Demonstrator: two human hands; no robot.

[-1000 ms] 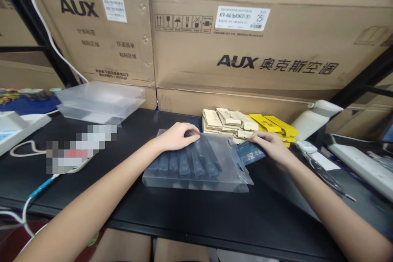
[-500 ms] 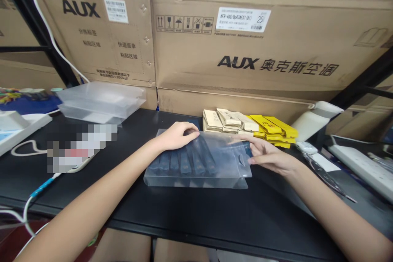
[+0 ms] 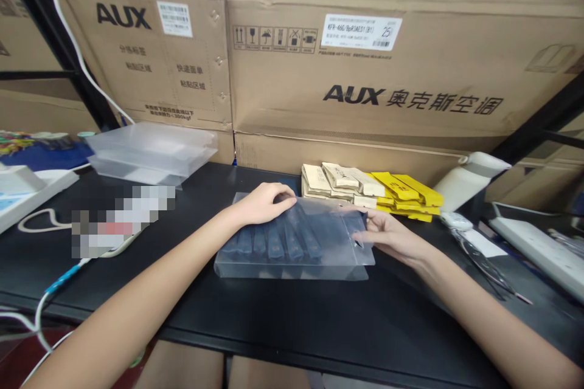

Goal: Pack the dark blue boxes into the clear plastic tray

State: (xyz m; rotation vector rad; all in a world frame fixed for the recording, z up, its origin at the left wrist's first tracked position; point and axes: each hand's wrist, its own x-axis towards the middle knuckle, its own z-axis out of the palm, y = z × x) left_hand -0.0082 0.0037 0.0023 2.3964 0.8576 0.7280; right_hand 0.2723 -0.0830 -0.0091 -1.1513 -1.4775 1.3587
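Left hand (image 3: 264, 203) lies spread, pressing the clear plastic box (image 3: 292, 240) flat at mid-bench (image 3: 292, 316) while right hand (image 3: 387, 234) pinches its open flap end to steady it.

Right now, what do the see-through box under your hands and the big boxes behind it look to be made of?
The see-through box looks like thin frosted plastic: dark packets show hazily through it, and its folds catch the light. The left hand rests on its top, the right hand at its open end. The big boxes look like matte brown corrugated cardboard, with creased edges, printed lettering and stuck-on paper labels.
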